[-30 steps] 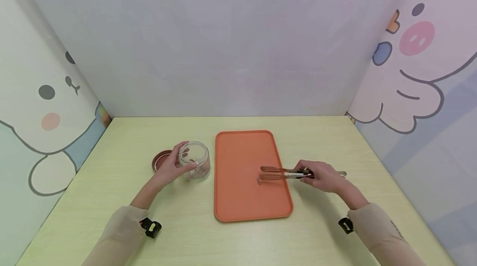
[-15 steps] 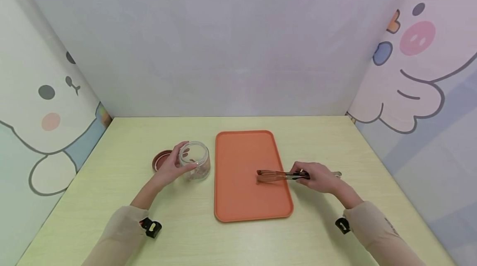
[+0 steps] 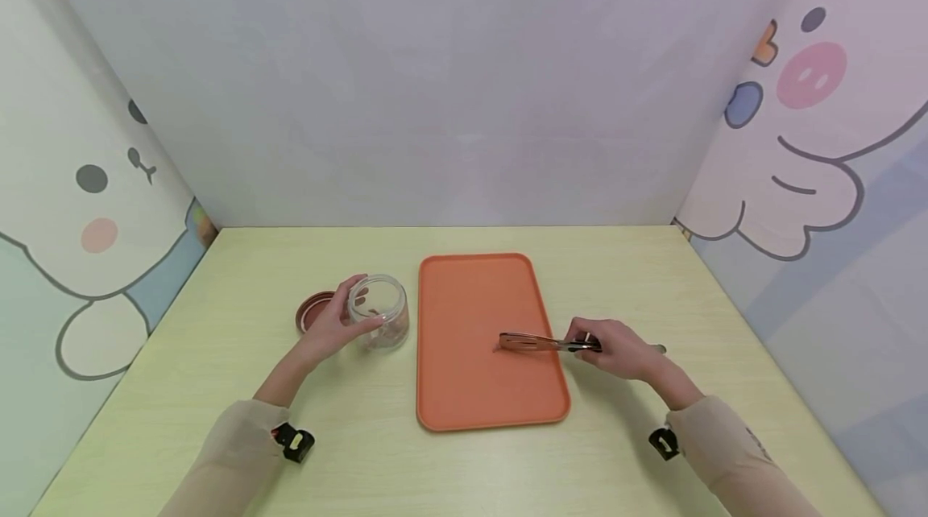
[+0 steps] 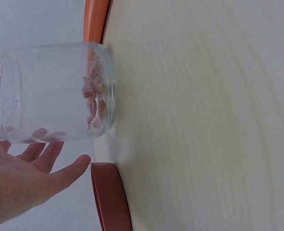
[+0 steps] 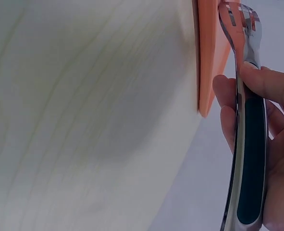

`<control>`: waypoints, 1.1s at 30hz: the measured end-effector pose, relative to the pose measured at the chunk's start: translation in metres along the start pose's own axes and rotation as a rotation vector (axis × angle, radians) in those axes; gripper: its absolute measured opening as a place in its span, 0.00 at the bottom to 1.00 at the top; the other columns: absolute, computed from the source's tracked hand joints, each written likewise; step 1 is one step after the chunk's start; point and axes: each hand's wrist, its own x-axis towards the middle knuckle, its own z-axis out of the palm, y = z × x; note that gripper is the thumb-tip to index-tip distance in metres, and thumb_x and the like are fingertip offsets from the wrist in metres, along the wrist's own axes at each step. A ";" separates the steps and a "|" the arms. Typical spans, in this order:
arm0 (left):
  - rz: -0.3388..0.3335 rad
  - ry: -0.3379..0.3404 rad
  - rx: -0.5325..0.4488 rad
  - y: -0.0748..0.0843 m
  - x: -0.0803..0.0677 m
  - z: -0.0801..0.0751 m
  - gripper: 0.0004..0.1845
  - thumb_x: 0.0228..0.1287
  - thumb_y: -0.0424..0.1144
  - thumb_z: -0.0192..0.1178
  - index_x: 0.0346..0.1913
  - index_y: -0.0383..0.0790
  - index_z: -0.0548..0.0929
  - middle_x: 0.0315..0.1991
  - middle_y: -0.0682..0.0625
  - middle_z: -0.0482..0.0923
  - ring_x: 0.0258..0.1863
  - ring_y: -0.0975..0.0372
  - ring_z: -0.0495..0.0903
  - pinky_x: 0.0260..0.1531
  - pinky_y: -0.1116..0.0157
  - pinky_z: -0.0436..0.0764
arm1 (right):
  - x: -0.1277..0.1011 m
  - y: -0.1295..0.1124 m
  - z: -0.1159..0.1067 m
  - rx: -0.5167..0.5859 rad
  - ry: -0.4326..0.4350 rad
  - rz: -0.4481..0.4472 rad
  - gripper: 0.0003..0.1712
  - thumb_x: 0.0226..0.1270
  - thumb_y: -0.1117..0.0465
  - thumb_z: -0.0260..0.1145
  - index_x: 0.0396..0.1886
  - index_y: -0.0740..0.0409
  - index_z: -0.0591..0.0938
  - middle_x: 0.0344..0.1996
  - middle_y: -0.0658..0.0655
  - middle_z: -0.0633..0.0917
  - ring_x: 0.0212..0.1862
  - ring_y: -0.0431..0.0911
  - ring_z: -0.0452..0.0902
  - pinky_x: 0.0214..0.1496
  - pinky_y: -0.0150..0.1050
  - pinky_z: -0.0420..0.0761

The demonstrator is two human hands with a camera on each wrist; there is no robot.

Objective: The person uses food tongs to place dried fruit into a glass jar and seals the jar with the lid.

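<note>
Steadying an open jar [image 3: 379, 322] with left hand [image 3: 329, 329] curled round it, right hand [image 3: 616, 348] squeezing tongs [image 3: 540, 342] shut over tray [image 3: 471, 404], tips on a small morsel.

The tongs [image 3: 540, 342] have closed and dipped lower onto the tray [image 3: 471, 396].
</note>
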 end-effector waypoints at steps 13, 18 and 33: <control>0.004 -0.003 -0.010 -0.001 0.001 0.000 0.40 0.56 0.38 0.61 0.66 0.38 0.48 0.60 0.31 0.54 0.59 0.41 0.54 0.53 0.47 0.59 | 0.001 0.003 0.007 -0.007 0.053 -0.023 0.15 0.53 0.72 0.63 0.37 0.49 0.75 0.27 0.48 0.80 0.20 0.36 0.66 0.21 0.31 0.68; -0.001 -0.008 -0.025 0.000 0.000 0.000 0.40 0.56 0.39 0.61 0.66 0.37 0.48 0.61 0.31 0.53 0.60 0.42 0.53 0.53 0.47 0.58 | 0.005 0.003 0.008 -0.008 0.095 -0.014 0.14 0.54 0.70 0.63 0.37 0.49 0.76 0.26 0.48 0.80 0.18 0.35 0.65 0.19 0.30 0.67; -0.003 -0.009 -0.042 0.000 0.000 0.000 0.40 0.56 0.38 0.61 0.66 0.37 0.48 0.61 0.31 0.53 0.60 0.42 0.53 0.53 0.47 0.58 | 0.021 -0.004 -0.001 0.006 0.215 -0.037 0.10 0.56 0.69 0.63 0.37 0.54 0.77 0.26 0.53 0.80 0.19 0.36 0.66 0.18 0.31 0.68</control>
